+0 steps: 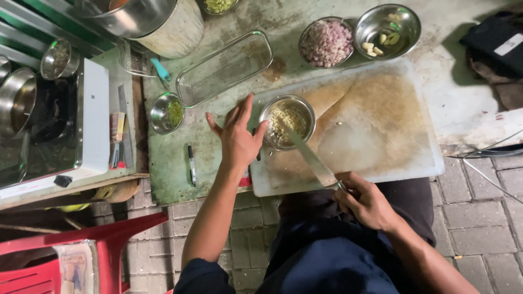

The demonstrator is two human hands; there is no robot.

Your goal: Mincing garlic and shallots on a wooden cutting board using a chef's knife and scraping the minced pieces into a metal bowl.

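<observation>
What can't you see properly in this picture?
- Knife, head view: the blade is motion-blurred, its handle hidden inside the right hand.
- Big metal pot: cut off by the top edge.
- Small bowl by the left hand: the chopped bits are too small to name.

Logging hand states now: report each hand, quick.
Left hand: open, fingers spread, touching the small steel bowl of minced garlic.
Right hand: closed on the knife handle.

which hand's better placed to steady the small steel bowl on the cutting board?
Left. The left hand is open with fingertips already against the small steel bowl rim. The right hand is occupied gripping the knife, whose blade tip reaches into the bowl.
</observation>
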